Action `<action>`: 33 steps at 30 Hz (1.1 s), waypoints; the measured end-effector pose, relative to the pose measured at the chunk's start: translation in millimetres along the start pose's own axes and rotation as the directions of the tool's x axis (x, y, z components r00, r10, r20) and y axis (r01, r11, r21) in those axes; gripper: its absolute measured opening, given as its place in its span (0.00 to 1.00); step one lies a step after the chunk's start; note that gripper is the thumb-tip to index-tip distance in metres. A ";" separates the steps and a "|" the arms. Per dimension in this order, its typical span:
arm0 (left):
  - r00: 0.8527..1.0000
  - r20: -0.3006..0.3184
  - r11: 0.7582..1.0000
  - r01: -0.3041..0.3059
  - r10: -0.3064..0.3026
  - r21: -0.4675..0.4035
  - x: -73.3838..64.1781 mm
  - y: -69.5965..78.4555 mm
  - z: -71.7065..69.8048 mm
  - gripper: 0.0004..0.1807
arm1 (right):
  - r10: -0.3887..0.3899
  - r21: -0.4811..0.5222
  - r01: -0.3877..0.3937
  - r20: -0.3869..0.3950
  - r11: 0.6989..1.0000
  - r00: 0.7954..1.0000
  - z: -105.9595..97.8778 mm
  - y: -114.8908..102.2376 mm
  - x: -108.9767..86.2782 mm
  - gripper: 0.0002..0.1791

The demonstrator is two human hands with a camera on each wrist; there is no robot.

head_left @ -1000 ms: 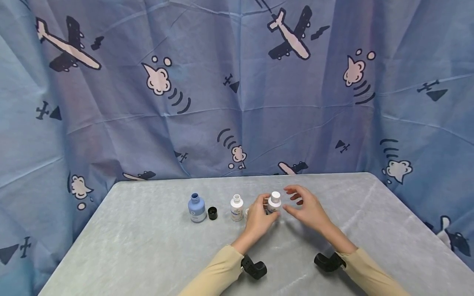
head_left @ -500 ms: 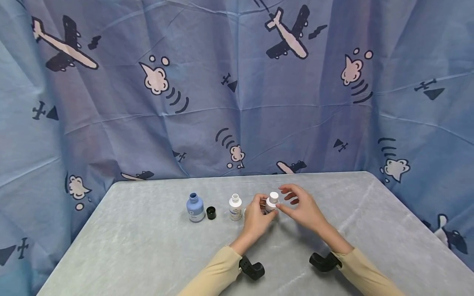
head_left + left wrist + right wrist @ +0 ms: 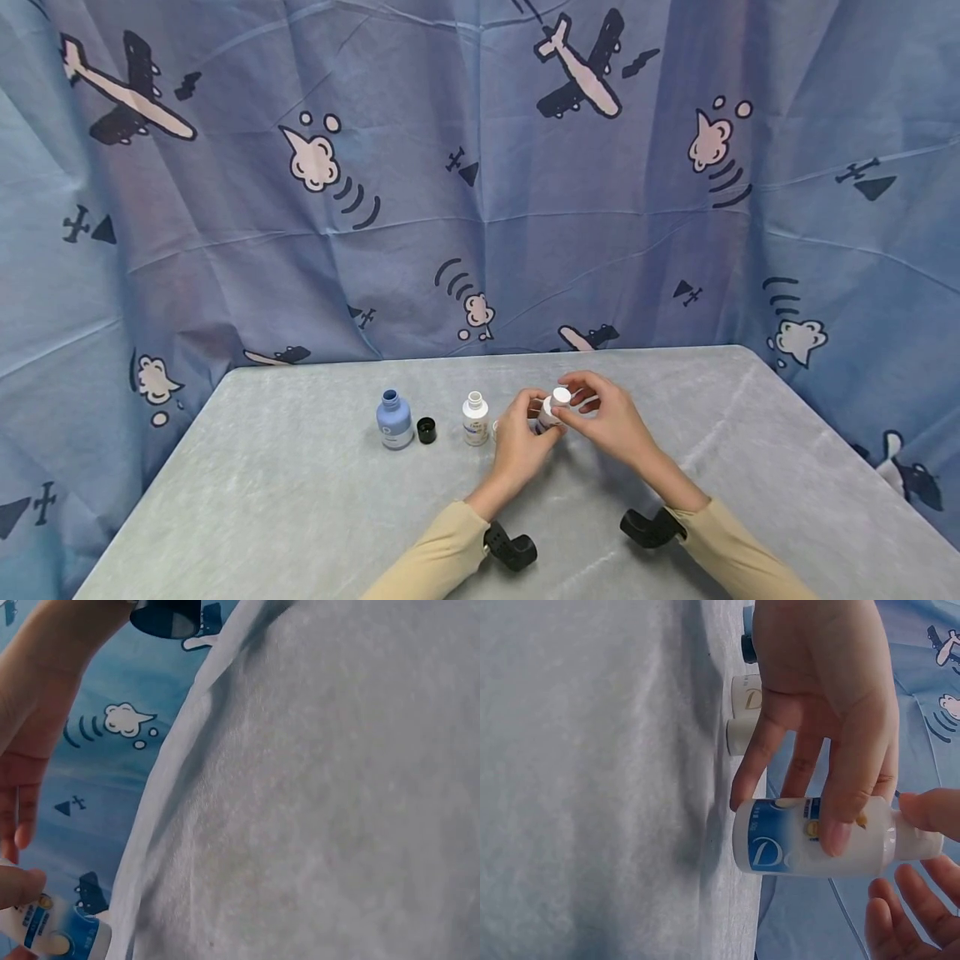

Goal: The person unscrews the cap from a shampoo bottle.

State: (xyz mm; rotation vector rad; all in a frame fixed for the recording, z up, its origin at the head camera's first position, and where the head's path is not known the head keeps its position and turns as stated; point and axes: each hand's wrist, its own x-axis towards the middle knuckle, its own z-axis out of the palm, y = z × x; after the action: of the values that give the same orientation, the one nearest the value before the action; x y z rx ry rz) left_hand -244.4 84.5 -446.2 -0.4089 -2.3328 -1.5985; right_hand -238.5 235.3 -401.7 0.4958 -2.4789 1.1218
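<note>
In the head view my left hand [image 3: 519,446] grips a small white bottle [image 3: 855,851] round its body. The blue-and-white label shows in the right wrist view, where the bottle appears on its side with its base just above the table edge. My right hand [image 3: 611,421] has its thumb on the white bottle cap [image 3: 561,397], which is on the bottle's neck. Its other fingers curve round the cap's far side. In the left wrist view, the left thumb [image 3: 19,888] presses the bottle near its label.
A blue open bottle [image 3: 394,422] stands left on the grey table [image 3: 300,500], a black cap [image 3: 426,430] beside it. Closer to my left hand is an uncapped white bottle [image 3: 476,421], with a loose white cap [image 3: 740,737] next to it. A patterned blue curtain [image 3: 405,183] hangs behind.
My right hand has come in leftward, from apart to touching the bottle's cap. The held bottle has tilted slightly to the right in the left hand's grip.
</note>
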 end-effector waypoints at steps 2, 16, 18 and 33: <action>1.000 0.006 1.000 -0.003 0.003 -0.013 -0.1 1.3 0.7 0.22 | -0.002 0.001 0.002 -0.012 1.000 1.000 -0.5 -0.6 0.2 0.20; 1.000 0.001 0.999 -0.016 0.016 -0.045 -5.5 6.5 6.4 0.22 | 0.054 0.016 -0.053 -0.062 0.998 0.997 -6.2 -1.8 -2.3 0.14; 1.000 0.010 0.999 -0.013 0.014 -0.050 -6.2 7.0 6.7 0.22 | 0.058 0.009 -0.057 -0.068 0.998 0.996 -6.9 -2.8 -2.8 0.13; 0.996 0.081 0.998 -0.035 0.040 -0.060 -8.5 9.4 5.7 0.22 | 0.074 0.000 -0.074 -0.063 0.997 0.995 -11.2 -9.4 -6.7 0.13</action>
State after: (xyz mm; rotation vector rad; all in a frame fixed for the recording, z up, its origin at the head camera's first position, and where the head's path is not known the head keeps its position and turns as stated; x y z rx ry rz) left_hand -233.4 92.6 -443.4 -0.5382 -2.3275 -1.6648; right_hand -226.2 239.2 -392.1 0.3652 -2.4619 1.1447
